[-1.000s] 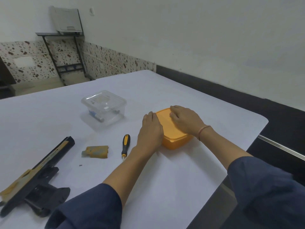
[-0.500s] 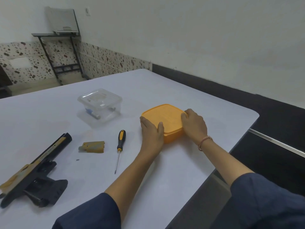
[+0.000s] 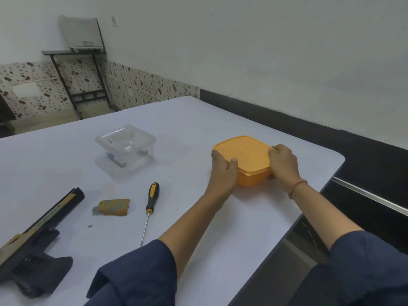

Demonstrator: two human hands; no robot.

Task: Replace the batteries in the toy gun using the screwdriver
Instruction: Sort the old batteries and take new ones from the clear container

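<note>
The gun lies on its side at the near-left edge of the table, barrel pointing away. To its right lie a tan cover, a tiny screw and the screwdriver, handle away. Beyond them stands a lidded clear box; its contents are too blurred to name. Well to the right sits a lidded orange box. The grip of the left hand is clamped on its near-left corner, thumb on the lid. The grip of the right hand is clamped on its right side.
</note>
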